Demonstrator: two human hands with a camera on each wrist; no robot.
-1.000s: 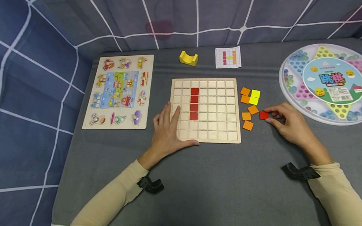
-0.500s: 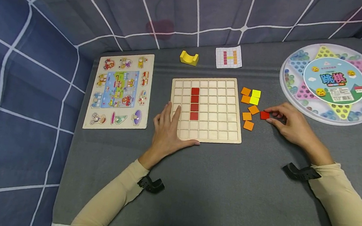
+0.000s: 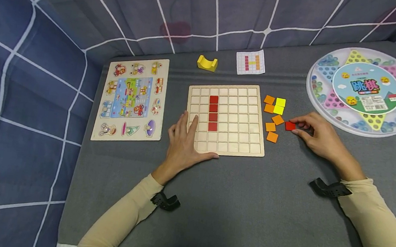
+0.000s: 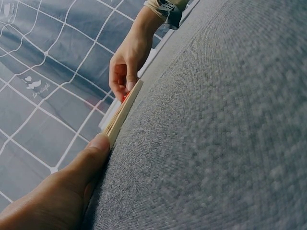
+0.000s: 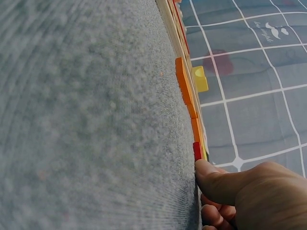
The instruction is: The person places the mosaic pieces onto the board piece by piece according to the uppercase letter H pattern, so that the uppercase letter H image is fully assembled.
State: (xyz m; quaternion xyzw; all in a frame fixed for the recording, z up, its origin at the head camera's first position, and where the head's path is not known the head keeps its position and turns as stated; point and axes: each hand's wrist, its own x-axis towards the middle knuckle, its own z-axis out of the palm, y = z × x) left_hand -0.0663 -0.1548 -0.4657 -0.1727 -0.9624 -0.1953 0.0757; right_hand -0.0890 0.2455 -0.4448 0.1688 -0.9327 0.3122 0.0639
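The left hand (image 3: 181,146) lies at the near left corner of the pale wooden grid board (image 3: 238,138), fingers straight and spread, thumb along the near edge; a light, steady press there should keep the board from sliding. In the board's third column sit four red square tiles (image 3: 213,117). To the board's right, the right hand (image 3: 316,136) pinches a small flat red tile (image 3: 289,126) between thumb and forefinger at its right edge; lifting it level looks safest, since dragging could scatter its neighbours. Left of the board is a pale wooden picture puzzle (image 3: 117,136); behind the board stand a yellow curved block (image 3: 207,64) and a white printed card (image 3: 250,62). Between board and pinched tile, five orange square tiles (image 3: 270,127) and two yellow square tiles (image 3: 278,110) stand in the way. Beyond, right of the board, rests a round, clear-rimmed game disc (image 3: 365,92).
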